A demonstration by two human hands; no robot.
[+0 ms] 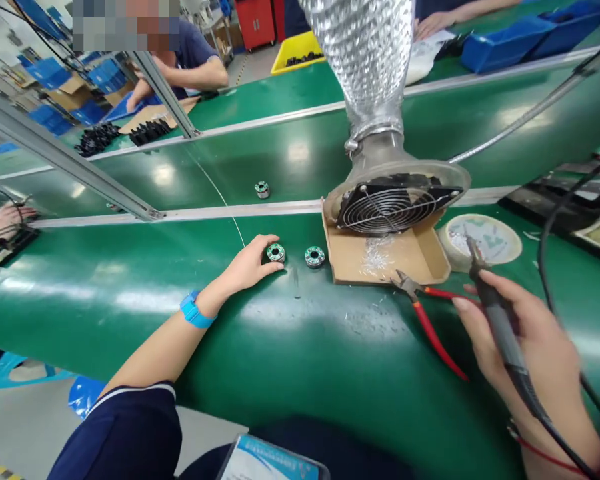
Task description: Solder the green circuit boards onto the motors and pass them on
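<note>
My left hand (253,262), with a blue band at the wrist, has its thumb and fingers closed around a small motor stator (276,253) with a green ring-shaped board on top. A second motor stator (315,257) sits just to its right on the green bench. In my right hand (535,333) is a soldering iron (500,327), its tip over a pale round roll (483,240) of what looks like tape. Red-handled cutting pliers (420,300) lie open between my hands, jaws at a cardboard tray (390,257) with small metal clippings.
A fume extractor (393,207) with a foil duct (365,60) hangs over the cardboard tray. Another stator (262,190) stands beyond the metal rail (230,212). Loose clippings dot the bench. The iron's black cable (545,247) runs at the right. Co-workers sit across the line.
</note>
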